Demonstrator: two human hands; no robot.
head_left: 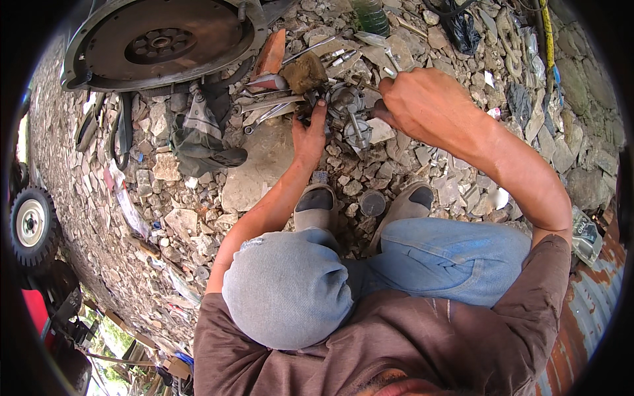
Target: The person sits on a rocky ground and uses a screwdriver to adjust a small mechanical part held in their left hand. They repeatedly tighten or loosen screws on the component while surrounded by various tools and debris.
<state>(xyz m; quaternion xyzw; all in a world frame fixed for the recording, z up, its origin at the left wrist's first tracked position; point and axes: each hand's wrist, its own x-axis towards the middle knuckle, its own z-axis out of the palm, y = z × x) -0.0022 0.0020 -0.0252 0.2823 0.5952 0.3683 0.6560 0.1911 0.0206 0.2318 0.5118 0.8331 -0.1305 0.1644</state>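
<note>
Between my feet and the tools sits a silvery cast-metal engine part (356, 129) with rounded housings. My left hand (309, 135) is closed at its left side, thumb up, against a dark piece of it; the fingertips are partly hidden. To the right, my right hand (422, 102) makes a fist around a thin-shafted tool (368, 86) whose shaft points left at the part. Most of that tool is covered by the fingers. Just beyond the part are a brown block (305, 72), several wrenches (267, 116) and a spark plug (345, 57).
A large round flywheel in its housing (162, 43) stands at the far left. Below it lies a dark cloth (198, 148). A green bottle (371, 16) and black plastic (460, 30) lie farther off. Rubble covers the ground; a rusty corrugated sheet (588, 317) is at my right.
</note>
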